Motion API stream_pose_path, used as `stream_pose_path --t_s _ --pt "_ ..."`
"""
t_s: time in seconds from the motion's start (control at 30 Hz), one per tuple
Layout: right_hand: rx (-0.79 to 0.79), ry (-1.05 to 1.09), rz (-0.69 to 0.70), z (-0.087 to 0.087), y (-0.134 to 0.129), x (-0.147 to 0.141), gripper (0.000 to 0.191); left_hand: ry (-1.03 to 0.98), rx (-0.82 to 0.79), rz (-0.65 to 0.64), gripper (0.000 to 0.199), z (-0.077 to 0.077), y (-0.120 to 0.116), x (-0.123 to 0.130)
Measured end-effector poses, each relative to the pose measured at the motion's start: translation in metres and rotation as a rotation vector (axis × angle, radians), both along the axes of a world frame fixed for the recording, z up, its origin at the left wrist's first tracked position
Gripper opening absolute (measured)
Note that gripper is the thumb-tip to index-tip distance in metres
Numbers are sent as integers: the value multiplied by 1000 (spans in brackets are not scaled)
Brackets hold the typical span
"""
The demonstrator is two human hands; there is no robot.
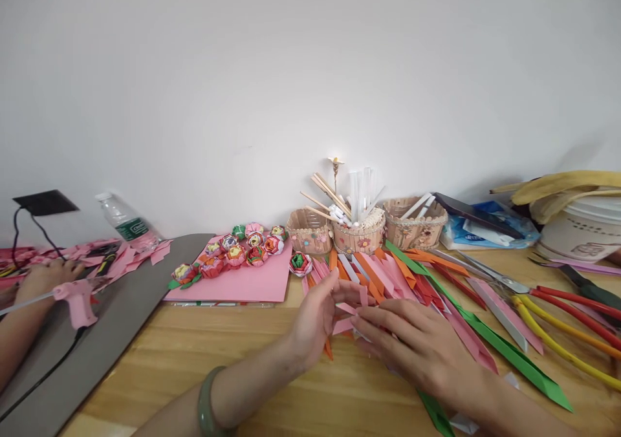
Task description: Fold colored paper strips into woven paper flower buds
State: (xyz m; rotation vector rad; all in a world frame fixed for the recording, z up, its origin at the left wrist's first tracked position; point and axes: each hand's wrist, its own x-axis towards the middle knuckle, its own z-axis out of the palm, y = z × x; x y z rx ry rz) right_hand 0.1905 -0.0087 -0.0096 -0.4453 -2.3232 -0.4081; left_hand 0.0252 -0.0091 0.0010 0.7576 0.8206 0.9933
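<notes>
Wooden counter (233,340) bears finished-looking paper flowers (236,256) on pink card (264,286); many coloured strips (369,273) lie loose, apparently unassembled. Near them, the left hand (315,317) pinches a pink strip (347,308); the right hand (412,340) meets it, fingers together, its grip hidden.

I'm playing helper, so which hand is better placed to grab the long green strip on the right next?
Probably the right hand: the long green strip lies on its side, while the left hand would likely reach across.

The held strip (363,297) is pink, the bangle (206,401) muted green. Small coloured flowers (365,242) pattern the tan middle basket (356,231).
</notes>
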Motion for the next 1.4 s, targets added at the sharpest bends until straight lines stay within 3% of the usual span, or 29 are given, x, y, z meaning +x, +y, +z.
stream_pose_path --t_s 0.07,0.17,0.37,0.6,0.87,1.4 --pt "-67 62 -23 -3 2 0 19 -16 13 0 44 2 0 -1" --pt "-158 140 -72 -8 4 0 30 4 39 34 29 2 0 0" --pt "-276 204 -32 -6 4 0 16 10 73 20 32 -7 2 2" --pt "-436 269 -32 -6 5 5 20 104 158 106 27 -12 7 -3" --pt "-625 208 7 2 3 -2 16 177 217 88 20 -18 7 -3" --pt "-576 198 73 -5 6 2 14 181 255 113 21 -17 3 0"
